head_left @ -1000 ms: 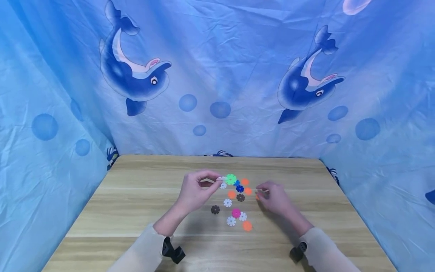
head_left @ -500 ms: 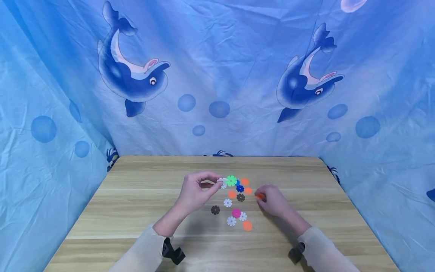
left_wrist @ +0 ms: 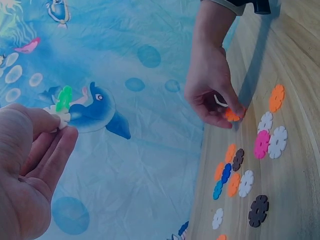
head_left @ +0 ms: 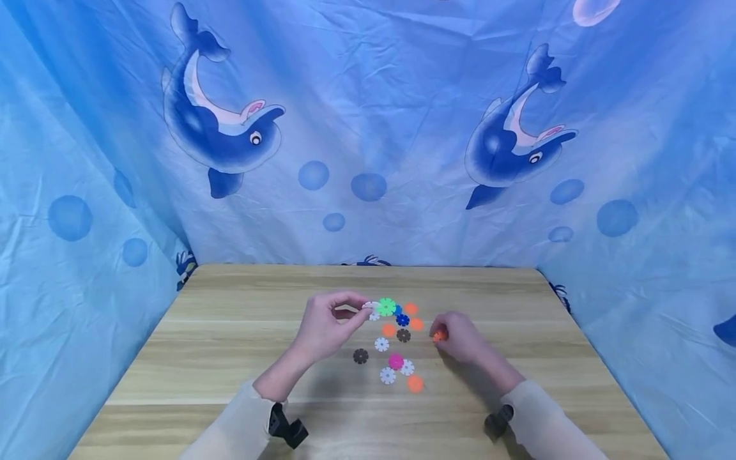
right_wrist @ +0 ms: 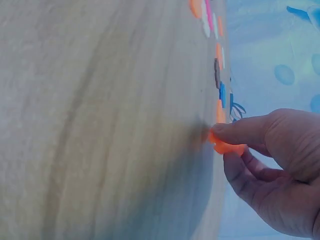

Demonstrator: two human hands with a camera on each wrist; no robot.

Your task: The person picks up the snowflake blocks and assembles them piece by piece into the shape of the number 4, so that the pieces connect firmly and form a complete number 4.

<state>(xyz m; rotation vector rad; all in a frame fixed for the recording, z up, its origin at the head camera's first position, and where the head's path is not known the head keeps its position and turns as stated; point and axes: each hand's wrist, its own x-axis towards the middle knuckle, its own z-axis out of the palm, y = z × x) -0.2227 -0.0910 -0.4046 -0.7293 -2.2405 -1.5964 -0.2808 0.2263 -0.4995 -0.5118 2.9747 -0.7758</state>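
Note:
My left hand (head_left: 329,327) pinches a white notched plastic disc (left_wrist: 64,120) between thumb and fingers, raised over the far middle of the table. A bright green snowflake disc (head_left: 387,307) joins the white one and sticks out past the fingertips. To the right of the scattered discs, my right hand (head_left: 462,338) grips an orange snowflake disc (right_wrist: 230,148) by thumb and fingertips, low over the wood. In the left wrist view a thin white edge (left_wrist: 220,100) shows between the right hand's thumb and fingers.
Between the hands, loose snowflake discs lie on the wooden table (head_left: 230,358): a pink disc (head_left: 396,361), a dark blue disc (head_left: 402,320), two brown ones (head_left: 360,356), several white and orange. A blue dolphin-print curtain (head_left: 368,128) closes off the back and sides.
The right hand's fingers have closed on the orange disc at the right, which now shows between them. The left hand keeps its hold on the white and green discs, nearly still.

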